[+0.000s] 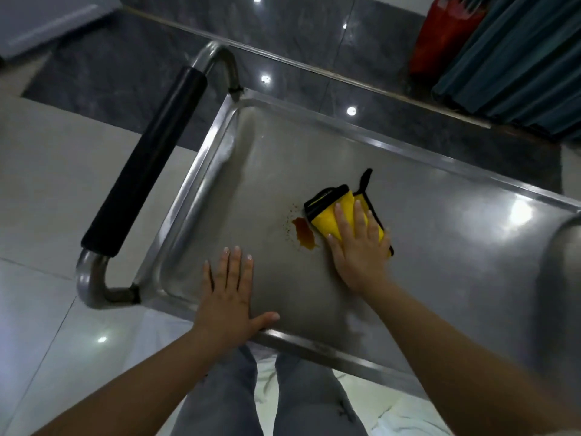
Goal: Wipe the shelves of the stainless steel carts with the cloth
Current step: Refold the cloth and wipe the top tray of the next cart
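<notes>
A stainless steel cart's top shelf (424, 215) fills the middle of the head view, with a raised rim. On it lies a brown liquid spill (304, 236) with small specks around it. Just right of the spill sits a folded yellow cloth (327, 215) with black edging. My right hand (358, 247) presses flat on the cloth, fingers spread over it. My left hand (228, 297) lies flat and open on the shelf near its front rim, holding nothing, thumb hooked over the edge.
The cart's push handle (144, 165), steel tube with a black foam grip, juts out at the left. Dark and pale floor tiles surround the cart. A red bag (440, 36) and teal curtain (515, 64) stand at the far right. My legs are below the shelf.
</notes>
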Demonstrator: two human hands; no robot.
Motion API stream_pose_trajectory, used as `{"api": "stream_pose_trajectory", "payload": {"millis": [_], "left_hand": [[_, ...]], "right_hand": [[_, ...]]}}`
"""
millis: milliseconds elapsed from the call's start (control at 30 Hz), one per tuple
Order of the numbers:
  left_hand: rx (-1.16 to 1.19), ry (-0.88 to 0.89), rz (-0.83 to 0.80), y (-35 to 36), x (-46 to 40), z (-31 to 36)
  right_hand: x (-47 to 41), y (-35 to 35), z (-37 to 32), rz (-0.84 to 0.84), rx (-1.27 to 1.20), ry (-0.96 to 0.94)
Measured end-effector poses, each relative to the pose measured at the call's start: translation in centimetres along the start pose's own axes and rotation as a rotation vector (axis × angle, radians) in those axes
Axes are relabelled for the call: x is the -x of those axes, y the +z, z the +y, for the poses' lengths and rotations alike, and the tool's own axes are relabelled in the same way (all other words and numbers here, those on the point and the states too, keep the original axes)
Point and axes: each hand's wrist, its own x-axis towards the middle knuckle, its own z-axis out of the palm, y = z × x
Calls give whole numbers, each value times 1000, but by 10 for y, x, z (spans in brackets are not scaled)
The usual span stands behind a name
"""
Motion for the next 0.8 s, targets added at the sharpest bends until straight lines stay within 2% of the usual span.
{"api": "stream_pose_trajectory", "payload": {"millis": [133, 233, 367, 600, 800], "left_hand": [[-17, 91, 9, 0, 0, -11], [-15, 191, 88, -4, -3, -37], [-11, 185, 113, -20, -18, -77], [93, 245, 228, -8, -23, -97], [117, 230, 288, -4, -25, -98]], "right_hand": [[72, 14, -31, 28, -10, 40], [111, 26, -51, 34, 9, 22], [126, 35, -68, 25, 65, -36], [63, 15, -60, 1, 102, -314], [-43, -6, -65, 14, 88, -263]]}}
